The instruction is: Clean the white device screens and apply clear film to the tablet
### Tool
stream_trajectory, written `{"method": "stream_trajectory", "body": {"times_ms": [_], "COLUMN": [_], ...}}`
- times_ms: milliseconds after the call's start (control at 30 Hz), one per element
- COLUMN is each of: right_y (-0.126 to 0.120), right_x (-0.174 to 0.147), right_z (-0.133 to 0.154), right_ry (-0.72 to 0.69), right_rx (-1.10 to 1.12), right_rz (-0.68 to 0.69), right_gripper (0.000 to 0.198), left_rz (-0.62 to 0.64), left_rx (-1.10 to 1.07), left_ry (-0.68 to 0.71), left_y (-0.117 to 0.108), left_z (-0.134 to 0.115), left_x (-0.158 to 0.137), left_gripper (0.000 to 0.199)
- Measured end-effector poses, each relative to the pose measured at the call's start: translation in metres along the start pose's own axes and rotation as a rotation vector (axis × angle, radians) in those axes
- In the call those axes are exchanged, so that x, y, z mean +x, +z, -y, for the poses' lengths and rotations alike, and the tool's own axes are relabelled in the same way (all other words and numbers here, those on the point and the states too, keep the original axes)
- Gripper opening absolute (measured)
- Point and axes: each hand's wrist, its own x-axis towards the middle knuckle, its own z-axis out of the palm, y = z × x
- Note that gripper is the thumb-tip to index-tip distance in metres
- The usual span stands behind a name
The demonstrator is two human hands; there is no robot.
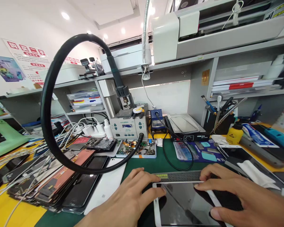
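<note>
A white-framed tablet (186, 206) with a dark, glossy screen lies face up at the front of the bench. My left hand (132, 195) grips its far left corner, thumb over the screen's edge and fingers by the rim. On the other side, my right hand (248, 195) holds the right part, a fingertip at the far edge and the thumb on the glass. Just behind the tablet is a dark perforated strip (182, 175) with a yellow label. The tablet's underside is hidden.
At left, phones and screens (85, 183) lie stacked beside white cables. Behind stand a hot-air station (127, 126) with a looping black hose (46, 104), a parts tray (136, 154), a soldering station (157, 121) and a heating plate (186, 137). A yellow bottle (234, 134) stands right.
</note>
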Motion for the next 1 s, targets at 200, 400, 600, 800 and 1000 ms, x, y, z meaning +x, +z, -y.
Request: {"method": "stream_trajectory", "body": {"times_ms": [200,400,600,800,1000], "right_y": [-0.004,0.001,0.003,-0.003,-0.008], "right_x": [0.000,-0.001,0.000,-0.001,0.000], "right_z": [0.002,-0.005,-0.010,0.003,0.010], "right_ry": [0.097,0.093,0.033,0.044,0.078], "right_rx": [0.003,0.046,0.067,0.092,0.092], "right_rz": [0.230,0.194,0.193,0.223,0.252], "right_gripper": [0.046,0.045,0.046,0.040,0.037], "left_rz": [0.051,0.065,-0.055,-0.181,-0.055], "left_rx": [-0.013,0.071,0.196,0.174,0.173], "left_ry": [0.049,0.147,0.292,0.309,0.196], "left_y": [0.000,-0.004,0.017,0.031,0.010], "left_z": [0.003,-0.001,0.011,0.014,-0.007], "left_x": [0.000,0.003,0.001,0.001,0.007], "left_gripper": [0.047,0.045,0.044,0.033,0.027]}}
